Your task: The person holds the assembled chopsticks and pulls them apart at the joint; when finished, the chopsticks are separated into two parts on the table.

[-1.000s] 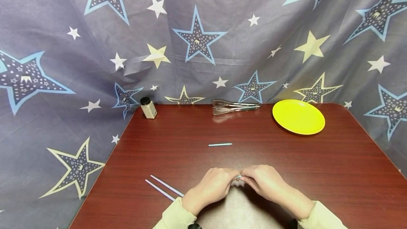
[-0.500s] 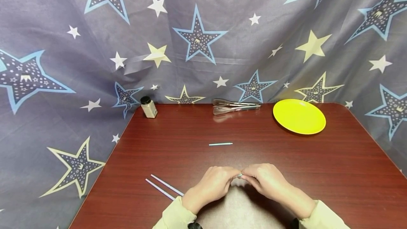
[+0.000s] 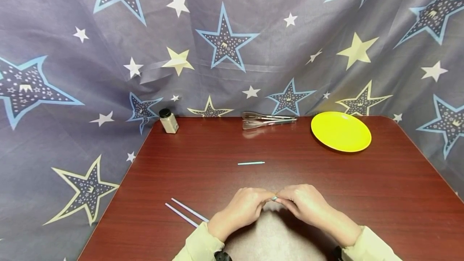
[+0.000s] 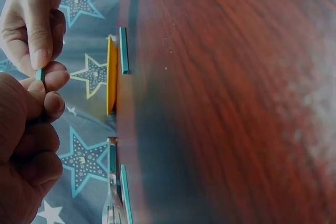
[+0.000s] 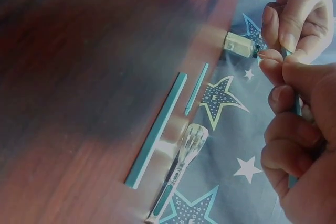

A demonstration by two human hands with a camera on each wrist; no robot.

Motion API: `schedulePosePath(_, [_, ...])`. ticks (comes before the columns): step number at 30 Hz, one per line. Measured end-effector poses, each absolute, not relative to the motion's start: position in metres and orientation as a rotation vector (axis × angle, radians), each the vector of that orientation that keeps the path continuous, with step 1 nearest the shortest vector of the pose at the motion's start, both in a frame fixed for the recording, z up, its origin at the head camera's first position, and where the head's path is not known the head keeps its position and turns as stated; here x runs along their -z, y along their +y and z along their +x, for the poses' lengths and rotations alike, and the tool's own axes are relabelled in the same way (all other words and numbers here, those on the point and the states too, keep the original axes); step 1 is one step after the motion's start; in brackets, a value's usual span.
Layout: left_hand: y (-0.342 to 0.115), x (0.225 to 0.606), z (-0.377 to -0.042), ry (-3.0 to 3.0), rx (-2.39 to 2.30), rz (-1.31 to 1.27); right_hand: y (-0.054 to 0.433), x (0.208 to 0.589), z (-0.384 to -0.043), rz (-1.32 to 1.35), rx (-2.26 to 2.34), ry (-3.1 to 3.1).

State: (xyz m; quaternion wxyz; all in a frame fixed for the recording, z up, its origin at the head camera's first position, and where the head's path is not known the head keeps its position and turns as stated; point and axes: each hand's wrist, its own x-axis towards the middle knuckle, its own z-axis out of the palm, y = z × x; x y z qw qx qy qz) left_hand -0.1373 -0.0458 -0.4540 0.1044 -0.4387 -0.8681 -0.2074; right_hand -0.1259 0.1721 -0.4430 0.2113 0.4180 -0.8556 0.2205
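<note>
- My left hand (image 3: 244,206) and right hand (image 3: 306,202) meet fingertip to fingertip, pinching a teal stick (image 4: 40,74) low in front of me; such a fine grip probably suits something so thin.
- A shorter stick (image 3: 251,163) lies just beyond my hands, handy to reach.
- Tongs (image 3: 269,121) and a yellow plate (image 3: 340,131) sit towards the far edge of the surface (image 3: 362,196), presumably out of my way.

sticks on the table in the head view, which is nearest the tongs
The lone turquoise stick, lying crosswise in front of the tongs; the two pale sticks lie side by side near the left hand.
</note>
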Motion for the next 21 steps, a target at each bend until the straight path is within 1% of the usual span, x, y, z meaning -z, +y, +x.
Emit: schedulePosePath(21, [-0.044, 0.4493, -0.1372, -2.586, 0.641, -1.353, 0.1773, 0.4384, -0.1297, 1.238, -0.666, -2.387])
